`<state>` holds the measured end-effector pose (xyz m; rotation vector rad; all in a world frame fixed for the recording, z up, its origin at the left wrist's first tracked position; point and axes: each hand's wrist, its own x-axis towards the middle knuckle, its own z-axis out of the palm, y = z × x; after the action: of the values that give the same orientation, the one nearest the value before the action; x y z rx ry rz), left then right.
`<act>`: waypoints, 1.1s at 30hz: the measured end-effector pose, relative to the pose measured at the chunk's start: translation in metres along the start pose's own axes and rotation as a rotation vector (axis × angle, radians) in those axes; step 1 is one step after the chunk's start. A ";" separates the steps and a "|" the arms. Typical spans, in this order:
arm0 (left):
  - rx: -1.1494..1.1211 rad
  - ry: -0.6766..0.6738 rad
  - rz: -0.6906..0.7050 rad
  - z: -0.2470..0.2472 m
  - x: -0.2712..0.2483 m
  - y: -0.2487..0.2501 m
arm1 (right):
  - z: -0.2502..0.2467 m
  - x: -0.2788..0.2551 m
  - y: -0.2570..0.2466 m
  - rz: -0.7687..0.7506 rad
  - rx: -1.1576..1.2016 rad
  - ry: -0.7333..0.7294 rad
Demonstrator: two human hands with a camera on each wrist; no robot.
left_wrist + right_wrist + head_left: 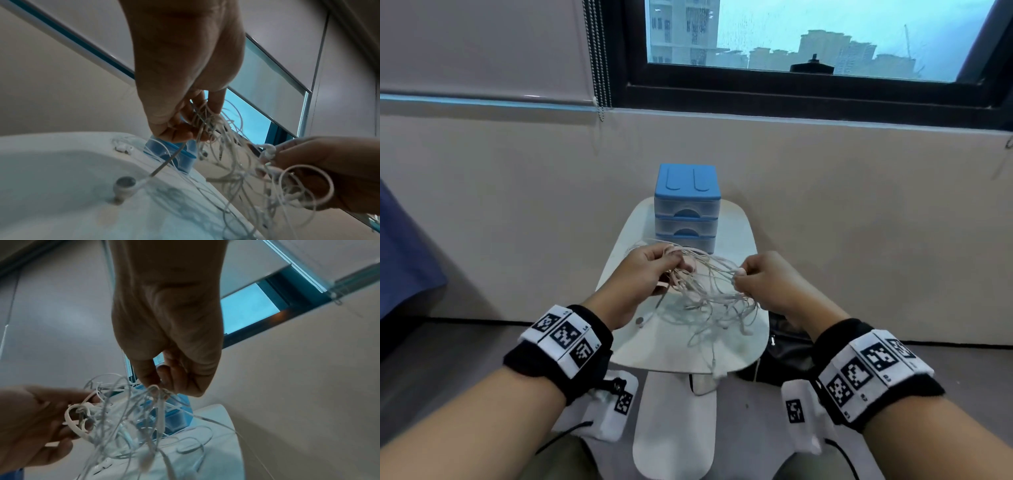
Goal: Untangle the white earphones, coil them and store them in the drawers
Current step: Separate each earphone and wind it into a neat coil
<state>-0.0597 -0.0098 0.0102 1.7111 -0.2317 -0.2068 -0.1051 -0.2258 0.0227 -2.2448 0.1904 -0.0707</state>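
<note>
While both hands, left hand (650, 270) and right hand (767, 281), pinched the limp, light white earphones (709, 294), I judged holding near the knot safest.

Left hand (180, 68): reaching down from the top of the view, fingers curled, pinching a bundle of strands from the white earphones (236, 162). Cords: many thin loops, tangled, strung between both hands and trailing down onto the white table (51, 186). Right hand (329, 170): at the right edge, fingers closed on a knotted loop of the same tangle. One earbud (125, 185): lying on the table surface, its cord running up toward the left hand. Blue-and-clear plastic drawer unit (180, 157): standing on the table behind the cords, partly hidden. Window (251, 123) and beige wall: behind.
</note>
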 end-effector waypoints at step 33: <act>0.481 -0.391 0.194 0.002 0.022 0.028 | -0.058 -0.001 -0.122 -0.320 1.055 -0.062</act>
<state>-0.0402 -0.0221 0.0371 2.0970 -0.7844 -0.3633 -0.0994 -0.1939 0.1540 -1.2012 -0.2100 -0.2158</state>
